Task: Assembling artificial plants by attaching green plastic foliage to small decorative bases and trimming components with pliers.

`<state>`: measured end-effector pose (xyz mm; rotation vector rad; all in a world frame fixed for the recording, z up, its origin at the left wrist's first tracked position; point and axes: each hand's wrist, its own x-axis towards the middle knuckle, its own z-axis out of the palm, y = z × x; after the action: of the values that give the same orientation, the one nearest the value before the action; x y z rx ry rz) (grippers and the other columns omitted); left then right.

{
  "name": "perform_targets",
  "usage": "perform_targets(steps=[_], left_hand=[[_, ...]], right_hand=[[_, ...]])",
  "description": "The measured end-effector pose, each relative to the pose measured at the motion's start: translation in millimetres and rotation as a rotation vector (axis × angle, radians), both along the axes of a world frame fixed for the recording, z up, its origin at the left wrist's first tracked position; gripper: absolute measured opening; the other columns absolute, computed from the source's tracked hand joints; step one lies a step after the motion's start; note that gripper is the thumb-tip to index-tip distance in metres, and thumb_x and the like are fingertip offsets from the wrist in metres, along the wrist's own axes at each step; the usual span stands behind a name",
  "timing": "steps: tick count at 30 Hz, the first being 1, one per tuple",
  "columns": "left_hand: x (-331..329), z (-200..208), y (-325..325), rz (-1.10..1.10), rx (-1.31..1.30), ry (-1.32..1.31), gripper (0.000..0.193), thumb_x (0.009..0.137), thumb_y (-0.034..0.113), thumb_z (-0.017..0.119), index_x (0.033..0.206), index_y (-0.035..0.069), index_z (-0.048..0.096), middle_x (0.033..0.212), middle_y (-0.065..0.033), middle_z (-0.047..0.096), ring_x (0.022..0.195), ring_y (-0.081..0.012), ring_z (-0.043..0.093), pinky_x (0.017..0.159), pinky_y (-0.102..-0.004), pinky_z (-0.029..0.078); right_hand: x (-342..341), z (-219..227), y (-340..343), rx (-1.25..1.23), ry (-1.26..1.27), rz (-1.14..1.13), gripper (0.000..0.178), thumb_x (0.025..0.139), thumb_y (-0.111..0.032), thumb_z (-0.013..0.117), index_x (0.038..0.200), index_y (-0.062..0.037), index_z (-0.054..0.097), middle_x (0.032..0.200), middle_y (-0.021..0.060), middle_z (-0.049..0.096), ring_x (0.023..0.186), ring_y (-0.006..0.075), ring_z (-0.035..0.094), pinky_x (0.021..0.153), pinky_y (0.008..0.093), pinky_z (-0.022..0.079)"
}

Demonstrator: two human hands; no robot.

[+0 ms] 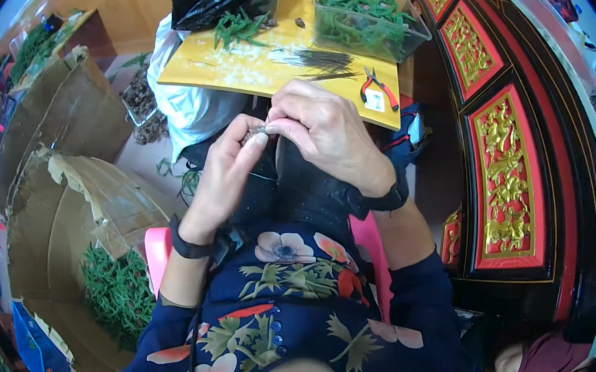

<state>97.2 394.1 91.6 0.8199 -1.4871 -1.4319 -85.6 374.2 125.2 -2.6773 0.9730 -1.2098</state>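
Note:
In front of my lap my left hand [222,169] is closed, pinching a small brown pine cone [254,133] between thumb and fingers. My right hand [330,134] meets it from the right, its thumb and fingers pressed together at the cone's edge. Whatever my right fingertips grip is too small and covered to make out. Just beyond my hands, thin dark wires [321,60] lie in a loose bundle on the yellow board [200,77]. Red-handled pliers [391,97] rest to the right of them, beside a small white label.
A clear plastic tub [360,43] of green artificial sprigs and a black plastic bag [190,5] of cones stand at the board's far side. Left are a white sack [191,113] and a cardboard box [47,229] holding more greenery. A carved black-and-red panel [515,175] rises right.

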Motion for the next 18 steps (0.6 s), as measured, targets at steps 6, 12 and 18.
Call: perform_targets(steps=[6,12,18], left_hand=[[-17,-8,-6,0.392,-0.498,-0.554,0.014,0.093,0.011,0.053,0.103,0.001,0.052,0.067,-0.0163,0.053,0.056,-0.0282,0.053,0.055,-0.0361,0.043],[-34,-25,-18,0.386,-0.458,-0.617,0.016,0.091,0.012,0.056,0.102,0.002,0.053,0.068,-0.0150,0.055,0.061,-0.0276,0.057,0.057,-0.0356,0.044],[-48,-19,-51,0.257,-0.410,-0.551,0.022,0.089,0.016,0.059,0.104,0.002,0.054,0.073,-0.0138,0.057,0.068,-0.0299,0.059,0.060,-0.0375,0.045]], right_hand=[[13,-55,-10,0.730,-0.739,0.090,0.015,0.088,-0.016,0.065,0.087,-0.0007,0.065,0.078,0.0006,0.061,0.070,0.0066,0.056,0.063,0.0226,0.044],[2,-65,-17,1.089,-0.952,0.113,0.017,0.091,-0.019,0.063,0.093,-0.0020,0.063,0.075,-0.0045,0.056,0.060,0.0004,0.044,0.052,0.0155,0.034],[-19,-87,-31,1.243,-1.271,0.091,0.015,0.091,-0.018,0.062,0.095,-0.0027,0.062,0.070,-0.0071,0.050,0.054,-0.0008,0.037,0.048,0.0153,0.027]])
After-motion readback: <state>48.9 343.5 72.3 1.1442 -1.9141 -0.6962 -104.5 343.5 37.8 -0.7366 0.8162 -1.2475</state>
